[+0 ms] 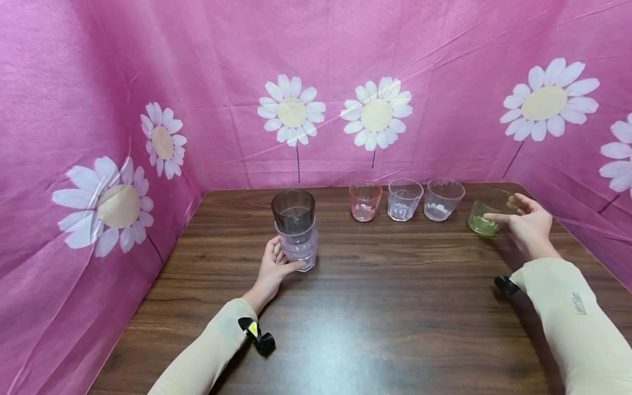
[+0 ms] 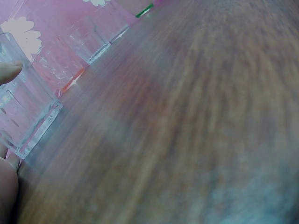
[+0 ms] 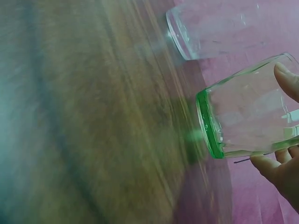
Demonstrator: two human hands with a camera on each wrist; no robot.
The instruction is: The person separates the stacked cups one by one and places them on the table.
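Note:
A stack of nested cups (image 1: pixel 296 227) stands left of the table's middle, a dark grey cup (image 1: pixel 293 209) on top of clear ones. My left hand (image 1: pixel 286 255) grips the lowest clear cup (image 2: pixel 23 112), with a fingertip (image 2: pixel 9 72) against its wall. At the far right my right hand (image 1: pixel 501 208) holds a green cup (image 1: pixel 484 216), thumb in front and fingers behind the rim. In the right wrist view the green cup (image 3: pixel 243 116) sits between the fingertips (image 3: pixel 287 79). I cannot tell whether its base touches the table.
A pink cup (image 1: pixel 365 201) and two clear cups (image 1: pixel 405 199) (image 1: pixel 443 199) stand in a row along the back of the brown wooden table (image 1: pixel 375 307). Pink cloth with daisies (image 1: pixel 291 112) walls the table at the back and both sides.

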